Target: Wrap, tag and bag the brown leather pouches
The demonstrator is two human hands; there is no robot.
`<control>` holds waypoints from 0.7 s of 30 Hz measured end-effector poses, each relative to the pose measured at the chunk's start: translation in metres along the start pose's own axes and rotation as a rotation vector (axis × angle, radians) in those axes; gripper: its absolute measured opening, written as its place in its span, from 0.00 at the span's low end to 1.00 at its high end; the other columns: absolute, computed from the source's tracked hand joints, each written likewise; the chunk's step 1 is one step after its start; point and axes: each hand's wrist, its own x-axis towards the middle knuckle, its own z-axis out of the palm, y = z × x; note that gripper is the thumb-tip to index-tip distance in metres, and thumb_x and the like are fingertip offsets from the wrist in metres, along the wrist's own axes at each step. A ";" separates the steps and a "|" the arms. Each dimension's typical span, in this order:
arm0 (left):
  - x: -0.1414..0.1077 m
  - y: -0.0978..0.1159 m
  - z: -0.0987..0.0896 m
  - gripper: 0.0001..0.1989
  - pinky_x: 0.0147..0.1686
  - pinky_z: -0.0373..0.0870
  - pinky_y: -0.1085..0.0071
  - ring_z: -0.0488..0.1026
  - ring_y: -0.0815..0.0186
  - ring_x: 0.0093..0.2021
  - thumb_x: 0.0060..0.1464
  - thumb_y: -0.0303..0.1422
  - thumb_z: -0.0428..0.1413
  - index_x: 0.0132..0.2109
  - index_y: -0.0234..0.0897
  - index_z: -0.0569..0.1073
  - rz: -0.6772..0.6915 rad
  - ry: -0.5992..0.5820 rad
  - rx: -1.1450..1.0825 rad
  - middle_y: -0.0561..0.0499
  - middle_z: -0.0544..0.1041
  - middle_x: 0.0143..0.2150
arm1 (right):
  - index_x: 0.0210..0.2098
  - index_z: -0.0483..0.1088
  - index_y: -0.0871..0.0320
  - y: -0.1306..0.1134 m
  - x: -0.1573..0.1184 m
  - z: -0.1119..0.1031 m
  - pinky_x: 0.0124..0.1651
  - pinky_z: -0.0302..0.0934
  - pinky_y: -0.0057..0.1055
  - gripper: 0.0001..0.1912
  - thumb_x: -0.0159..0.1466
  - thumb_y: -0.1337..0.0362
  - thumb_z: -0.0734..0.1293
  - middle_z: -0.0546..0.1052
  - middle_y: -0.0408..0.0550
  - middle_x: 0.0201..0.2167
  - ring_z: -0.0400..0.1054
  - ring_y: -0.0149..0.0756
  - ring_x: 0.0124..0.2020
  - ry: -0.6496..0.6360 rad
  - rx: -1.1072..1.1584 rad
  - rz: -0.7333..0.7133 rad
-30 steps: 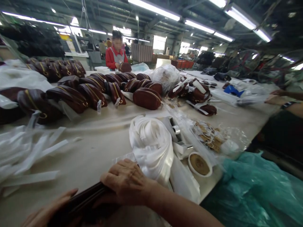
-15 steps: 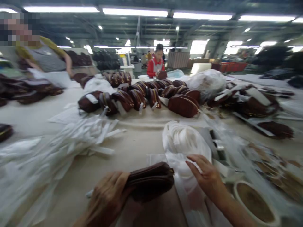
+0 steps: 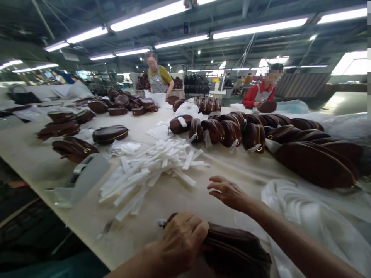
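A dark brown leather zip pouch [image 3: 237, 247] lies at the front of the table, and my left hand [image 3: 184, 235] is closed around its near left end. Past the pouch, my right hand [image 3: 228, 192] reaches over the tabletop with its fingers stretched out and nothing in them. Just left of those fingertips is a loose heap of white paper-like strips [image 3: 156, 166]. White sheeting [image 3: 298, 216] lies bunched beneath and beyond my right forearm. The pouch's underside is out of sight.
Rows of brown zip pouches [image 3: 232, 129] stand across the table, with more pouches [image 3: 72, 148] at left. A grey tape dispenser [image 3: 89, 173] sits near the table's left edge. Two co-workers, one in a yellow top [image 3: 164, 75] and one in red [image 3: 252, 96], stand across the table.
The view has swung left. My right hand has left the white sheeting and moved left toward the strips. My left hand still grips the pouch.
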 end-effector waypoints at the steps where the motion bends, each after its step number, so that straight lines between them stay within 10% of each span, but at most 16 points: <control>1: -0.002 -0.001 0.003 0.12 0.26 0.59 0.68 0.64 0.64 0.28 0.65 0.35 0.40 0.38 0.34 0.62 0.012 0.015 0.012 0.51 0.68 0.30 | 0.45 0.74 0.54 -0.005 0.016 0.009 0.57 0.58 0.41 0.12 0.62 0.64 0.64 0.67 0.56 0.56 0.63 0.45 0.56 -0.060 -0.002 -0.012; 10: -0.007 -0.014 0.028 0.16 0.22 0.54 0.67 0.61 0.66 0.23 0.65 0.36 0.36 0.37 0.31 0.63 0.136 0.182 0.156 0.52 0.63 0.25 | 0.41 0.75 0.57 -0.013 0.075 0.061 0.58 0.57 0.43 0.13 0.57 0.69 0.65 0.68 0.56 0.57 0.63 0.49 0.57 -0.106 0.051 -0.021; 17: -0.006 -0.013 0.017 0.12 0.28 0.62 0.67 0.65 0.64 0.29 0.61 0.38 0.49 0.42 0.32 0.61 0.056 -0.035 0.017 0.51 0.68 0.31 | 0.35 0.74 0.58 0.015 0.019 0.005 0.39 0.67 0.32 0.13 0.62 0.58 0.60 0.78 0.49 0.30 0.73 0.36 0.33 0.093 0.203 0.104; 21: -0.005 -0.012 0.006 0.14 0.32 0.67 0.65 0.68 0.63 0.34 0.63 0.37 0.47 0.49 0.31 0.62 0.005 -0.052 -0.045 0.47 0.71 0.37 | 0.40 0.74 0.60 0.013 -0.035 -0.024 0.30 0.67 0.30 0.22 0.53 0.51 0.69 0.78 0.48 0.26 0.72 0.35 0.25 0.225 0.655 0.370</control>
